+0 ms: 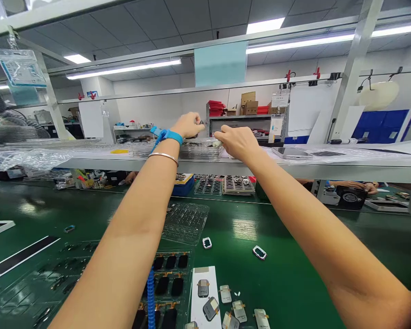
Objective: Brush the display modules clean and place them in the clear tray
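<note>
Reaches both arms up over a long white shelf. Curls left hand, bright blue strap at wrist, small dark piece at fingertips — cannot tell whether gripped. Bends right hand's fingers inward, apart from left; cannot tell any hold. Directly under both, on the shelf: stack of clear plastic trays. Below — glossy green bench with two small white-rimmed modules.

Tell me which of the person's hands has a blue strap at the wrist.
The left hand: it wears the blue strap along with a silver bangle, while the right hand wears neither.
</note>
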{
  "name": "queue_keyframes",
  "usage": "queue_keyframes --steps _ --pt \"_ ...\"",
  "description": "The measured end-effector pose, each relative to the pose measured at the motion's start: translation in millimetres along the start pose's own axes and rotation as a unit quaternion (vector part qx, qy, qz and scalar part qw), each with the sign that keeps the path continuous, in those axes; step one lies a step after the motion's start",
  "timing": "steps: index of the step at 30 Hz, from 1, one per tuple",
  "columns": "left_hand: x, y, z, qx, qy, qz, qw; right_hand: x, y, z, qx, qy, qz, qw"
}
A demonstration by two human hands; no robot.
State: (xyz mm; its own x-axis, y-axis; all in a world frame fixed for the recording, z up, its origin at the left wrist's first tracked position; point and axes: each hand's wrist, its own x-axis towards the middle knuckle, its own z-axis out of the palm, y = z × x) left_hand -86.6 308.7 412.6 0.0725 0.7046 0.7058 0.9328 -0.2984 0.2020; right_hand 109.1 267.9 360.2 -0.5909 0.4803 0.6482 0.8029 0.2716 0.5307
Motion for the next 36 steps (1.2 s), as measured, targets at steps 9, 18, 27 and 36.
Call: queue_keyframes --steps 9,18,27,36 --pt "-39 -27 -45.1 -0.077 -0.032 0.005 0.997 5 21 9 0.001 0.009 0.059 0.998" --pt "-46 -41 -39.0 0.001 -0.069 -0.015 0.997 0 36 9 -0.022 0.012 0.098 0.995" --pt "-21 -7 -40.0 0.097 0.043 -0.037 0.994 -3 36 -7 -0.047 0.05 0.056 0.996" --pt "8 4 -33.4 0.185 -0.178 -0.041 0.966 -5 29 -13 -0.073 0.062 0.014 0.995"
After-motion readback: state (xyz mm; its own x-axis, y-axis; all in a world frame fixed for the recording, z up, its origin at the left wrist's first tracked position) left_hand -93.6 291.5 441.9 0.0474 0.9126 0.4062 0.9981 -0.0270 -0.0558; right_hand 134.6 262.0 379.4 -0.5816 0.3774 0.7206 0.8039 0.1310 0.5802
